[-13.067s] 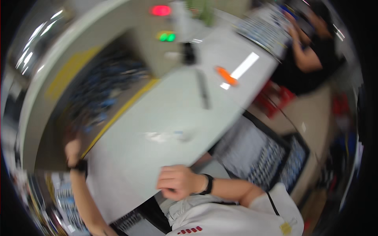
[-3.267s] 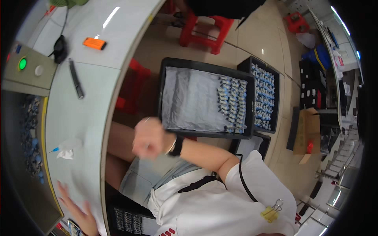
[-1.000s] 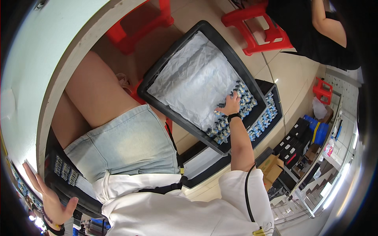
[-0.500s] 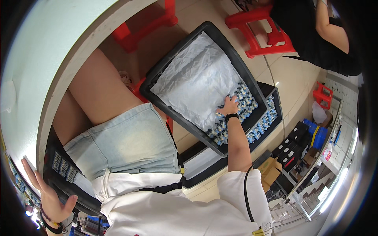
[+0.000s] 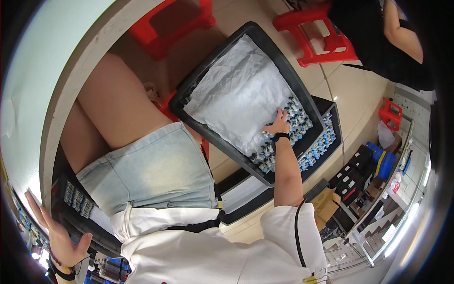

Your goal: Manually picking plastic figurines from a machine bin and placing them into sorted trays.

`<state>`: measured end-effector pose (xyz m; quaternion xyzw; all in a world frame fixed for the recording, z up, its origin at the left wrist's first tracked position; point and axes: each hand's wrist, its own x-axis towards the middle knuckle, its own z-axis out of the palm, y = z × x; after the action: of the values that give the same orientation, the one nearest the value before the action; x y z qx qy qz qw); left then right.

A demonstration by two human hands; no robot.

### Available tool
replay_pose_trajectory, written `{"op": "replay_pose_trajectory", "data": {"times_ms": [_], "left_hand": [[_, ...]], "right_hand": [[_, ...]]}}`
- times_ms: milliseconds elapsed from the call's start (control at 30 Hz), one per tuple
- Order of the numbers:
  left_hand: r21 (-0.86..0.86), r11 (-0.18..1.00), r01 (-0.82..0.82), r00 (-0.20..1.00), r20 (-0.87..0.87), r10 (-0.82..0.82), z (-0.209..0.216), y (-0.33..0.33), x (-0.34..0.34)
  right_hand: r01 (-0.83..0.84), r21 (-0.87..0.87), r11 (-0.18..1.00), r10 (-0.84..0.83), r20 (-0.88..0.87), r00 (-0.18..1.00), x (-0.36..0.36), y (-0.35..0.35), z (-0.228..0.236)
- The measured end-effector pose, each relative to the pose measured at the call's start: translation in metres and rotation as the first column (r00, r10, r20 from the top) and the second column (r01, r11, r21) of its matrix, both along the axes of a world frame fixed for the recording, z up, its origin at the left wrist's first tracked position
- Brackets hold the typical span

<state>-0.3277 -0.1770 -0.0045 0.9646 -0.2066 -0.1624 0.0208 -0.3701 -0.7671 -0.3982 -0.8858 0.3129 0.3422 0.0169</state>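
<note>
My right hand reaches down into a black plastic tray, its thumb and fingers apart. It touches small blue, white and black figurines packed in rows along the tray's near right side. A crumpled white sheet covers the rest of the tray, and its edge lies beside my fingers. Whether a figurine sits under my palm is hidden. At the lower left my left hand is open, fingers stretched out against the edge of a pale table, holding nothing.
Beneath this tray, another black tray holds more figurines. A further tray with small pieces stands at my left. Red stools stand on the tiled floor, and a person in black sits at upper right. Cardboard boxes lie to the right.
My right hand has shifted slightly up and to the right over the figurines, and its fingers look less curled. My left hand stays at the table edge.
</note>
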Motion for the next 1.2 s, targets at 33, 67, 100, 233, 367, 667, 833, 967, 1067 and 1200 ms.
{"op": "replay_pose_trajectory", "data": {"times_ms": [33,67,100,233,367,667,833,967,1067,1200], "left_hand": [[0.005,1.0,-0.002,1.0,-0.003,0.002,0.001,0.0,0.0],[0.01,1.0,-0.004,1.0,-0.006,0.004,0.001,0.0,0.0],[0.01,1.0,-0.005,1.0,-0.004,0.005,0.0,0.001,0.0],[0.018,1.0,0.004,1.0,0.0,-0.004,-0.001,0.001,0.001],[0.024,1.0,0.011,1.0,-0.001,-0.011,0.0,0.001,0.002],[0.006,1.0,-0.008,1.0,0.007,0.008,-0.002,-0.001,0.0],[0.034,0.999,0.013,0.999,0.031,-0.014,-0.002,-0.003,0.001],[0.073,0.996,0.047,0.998,0.044,-0.05,0.0,-0.005,0.003],[0.054,0.998,0.042,0.998,0.052,-0.045,-0.002,-0.005,0.003],[0.069,0.997,0.044,0.997,0.059,-0.048,0.0,-0.006,0.002]], "right_hand": [[0.035,-0.005,0.999,-0.035,-0.047,0.998,0.004,0.003,0.0],[0.069,-0.013,0.998,-0.07,-0.094,0.993,0.007,0.005,0.0],[0.068,-0.013,0.998,-0.069,-0.092,0.993,0.008,0.008,0.0],[0.087,-0.016,0.996,-0.088,-0.092,0.992,0.006,0.009,-0.004],[0.035,-0.029,0.999,-0.034,0.048,0.998,-0.006,0.01,-0.007],[-0.049,0.157,0.986,-0.043,0.538,0.842,-0.049,-0.002,-0.009],[0.074,0.322,0.944,-0.274,0.641,0.717,-0.06,-0.004,-0.012],[0.134,0.333,0.933,-0.34,0.698,0.63,-0.076,-0.015,-0.023],[0.249,0.459,0.853,-0.514,0.651,0.559,-0.061,0.002,0.0],[0.571,0.691,0.443,-0.86,0.148,0.488,-0.052,-0.004,0.011]]}}
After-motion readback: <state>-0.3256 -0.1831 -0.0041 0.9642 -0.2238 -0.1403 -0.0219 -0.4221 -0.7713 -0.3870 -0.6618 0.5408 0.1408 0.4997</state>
